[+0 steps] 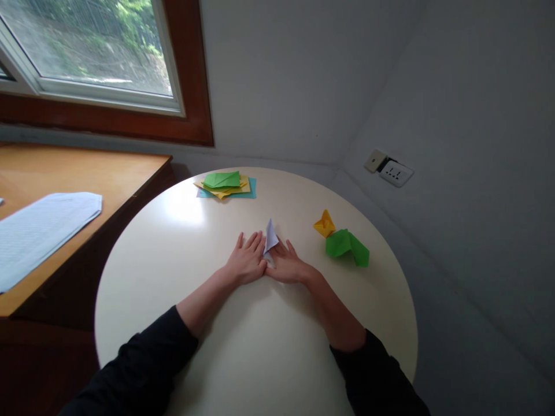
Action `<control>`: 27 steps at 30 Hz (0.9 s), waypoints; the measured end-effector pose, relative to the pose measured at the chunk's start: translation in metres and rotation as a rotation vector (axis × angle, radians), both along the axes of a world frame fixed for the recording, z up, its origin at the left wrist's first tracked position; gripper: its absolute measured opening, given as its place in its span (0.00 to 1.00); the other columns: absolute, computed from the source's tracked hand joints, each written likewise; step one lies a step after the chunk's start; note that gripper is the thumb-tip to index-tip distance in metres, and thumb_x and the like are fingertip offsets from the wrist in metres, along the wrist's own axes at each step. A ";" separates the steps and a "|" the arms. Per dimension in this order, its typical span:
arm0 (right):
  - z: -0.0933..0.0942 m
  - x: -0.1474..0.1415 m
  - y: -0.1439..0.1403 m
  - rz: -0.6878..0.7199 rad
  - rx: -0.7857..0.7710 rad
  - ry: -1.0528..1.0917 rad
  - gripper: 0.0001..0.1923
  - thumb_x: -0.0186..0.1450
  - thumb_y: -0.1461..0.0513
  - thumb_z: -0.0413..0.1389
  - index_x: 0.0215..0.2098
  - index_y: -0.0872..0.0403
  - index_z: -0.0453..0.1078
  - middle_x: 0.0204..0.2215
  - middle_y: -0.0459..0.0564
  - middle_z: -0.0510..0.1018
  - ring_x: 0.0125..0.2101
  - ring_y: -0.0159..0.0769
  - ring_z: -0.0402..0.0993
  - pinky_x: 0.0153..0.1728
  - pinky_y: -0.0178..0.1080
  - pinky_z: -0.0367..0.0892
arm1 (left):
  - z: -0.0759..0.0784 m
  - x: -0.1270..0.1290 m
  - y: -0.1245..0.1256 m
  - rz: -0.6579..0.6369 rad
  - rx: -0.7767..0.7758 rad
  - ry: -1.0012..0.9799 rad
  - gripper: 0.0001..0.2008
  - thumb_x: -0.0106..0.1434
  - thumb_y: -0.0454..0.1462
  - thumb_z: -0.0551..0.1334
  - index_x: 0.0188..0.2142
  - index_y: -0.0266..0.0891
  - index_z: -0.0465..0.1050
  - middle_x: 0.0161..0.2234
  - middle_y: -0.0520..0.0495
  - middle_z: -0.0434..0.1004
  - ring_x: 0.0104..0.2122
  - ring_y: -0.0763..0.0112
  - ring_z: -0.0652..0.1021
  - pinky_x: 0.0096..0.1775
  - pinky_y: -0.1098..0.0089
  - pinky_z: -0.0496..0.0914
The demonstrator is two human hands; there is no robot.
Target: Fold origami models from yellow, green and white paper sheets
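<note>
- Your round white desk (182,277) fills the middle of the view.
- A stack of coloured paper (226,185) lies at the desk's far edge.
- A folded green paper (347,246) and a folded yellow paper (324,223) touch near the right edge.
- Your left hand (247,260) and right hand (287,266) lie flat, fingers spread, pressing a small white folded paper (271,236) at the desk's centre, one flap upright.

a small pale folded paper (271,236) is pressed flat on the round white table (182,242) by the left hand (247,261) and the right hand (287,266), which are laid side by side, touching. a yellow folded piece (324,223) and a green one (347,246) are seen to the right, and a stack of coloured sheets (225,185) lies at the far edge.
</note>
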State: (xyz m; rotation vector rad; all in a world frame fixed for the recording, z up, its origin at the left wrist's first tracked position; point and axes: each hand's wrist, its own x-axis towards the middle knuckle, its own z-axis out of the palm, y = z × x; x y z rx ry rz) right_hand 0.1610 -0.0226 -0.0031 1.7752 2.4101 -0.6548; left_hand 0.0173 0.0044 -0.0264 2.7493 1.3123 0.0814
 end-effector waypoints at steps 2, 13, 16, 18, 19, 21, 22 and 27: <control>-0.001 0.001 0.000 0.017 -0.002 -0.015 0.47 0.58 0.47 0.46 0.65 0.60 0.27 0.65 0.56 0.30 0.64 0.43 0.21 0.60 0.51 0.24 | 0.001 0.000 0.000 -0.008 -0.006 -0.003 0.29 0.62 0.40 0.44 0.60 0.29 0.50 0.63 0.35 0.48 0.63 0.59 0.48 0.60 0.50 0.39; -0.006 -0.009 -0.005 -0.079 0.053 -0.065 0.45 0.60 0.47 0.42 0.65 0.62 0.30 0.65 0.55 0.34 0.64 0.40 0.24 0.61 0.49 0.25 | 0.001 0.000 -0.001 0.002 -0.006 -0.032 0.26 0.64 0.40 0.43 0.59 0.31 0.53 0.62 0.37 0.53 0.63 0.59 0.50 0.60 0.48 0.40; -0.006 -0.009 -0.005 -0.075 0.057 -0.065 0.45 0.59 0.46 0.43 0.65 0.62 0.30 0.65 0.55 0.35 0.64 0.40 0.24 0.61 0.49 0.26 | 0.001 0.001 -0.001 0.013 0.012 -0.055 0.25 0.65 0.41 0.42 0.59 0.33 0.54 0.61 0.38 0.55 0.62 0.60 0.51 0.60 0.48 0.41; -0.007 -0.008 -0.004 -0.067 0.058 -0.062 0.46 0.59 0.45 0.43 0.65 0.61 0.30 0.65 0.56 0.35 0.64 0.40 0.24 0.61 0.49 0.26 | 0.001 0.002 -0.002 0.033 0.016 -0.066 0.24 0.66 0.42 0.41 0.58 0.34 0.56 0.61 0.39 0.56 0.62 0.60 0.52 0.60 0.49 0.42; -0.007 -0.008 -0.004 -0.066 0.059 -0.059 0.47 0.59 0.45 0.43 0.65 0.62 0.30 0.65 0.56 0.35 0.64 0.40 0.24 0.61 0.49 0.26 | 0.002 0.002 -0.002 0.043 0.013 -0.070 0.24 0.67 0.42 0.40 0.58 0.34 0.56 0.60 0.39 0.56 0.62 0.61 0.52 0.60 0.49 0.42; -0.006 -0.008 -0.004 -0.070 0.063 -0.052 0.47 0.59 0.45 0.44 0.65 0.62 0.29 0.65 0.57 0.35 0.64 0.41 0.25 0.60 0.50 0.26 | 0.003 0.003 -0.002 0.059 -0.001 -0.073 0.24 0.67 0.42 0.40 0.57 0.34 0.57 0.61 0.40 0.56 0.62 0.61 0.52 0.60 0.50 0.42; -0.006 -0.007 -0.005 -0.072 0.065 -0.049 0.47 0.59 0.45 0.44 0.65 0.62 0.29 0.65 0.57 0.35 0.64 0.41 0.25 0.60 0.50 0.26 | 0.004 0.004 -0.003 0.064 -0.008 -0.076 0.24 0.67 0.42 0.40 0.57 0.34 0.58 0.61 0.40 0.56 0.62 0.60 0.52 0.60 0.50 0.42; -0.006 -0.007 -0.006 -0.051 0.076 -0.032 0.47 0.59 0.45 0.43 0.64 0.63 0.28 0.65 0.57 0.33 0.64 0.42 0.23 0.60 0.51 0.26 | 0.005 0.005 -0.003 0.080 -0.023 -0.100 0.23 0.67 0.41 0.40 0.57 0.35 0.57 0.61 0.42 0.56 0.62 0.60 0.53 0.60 0.49 0.42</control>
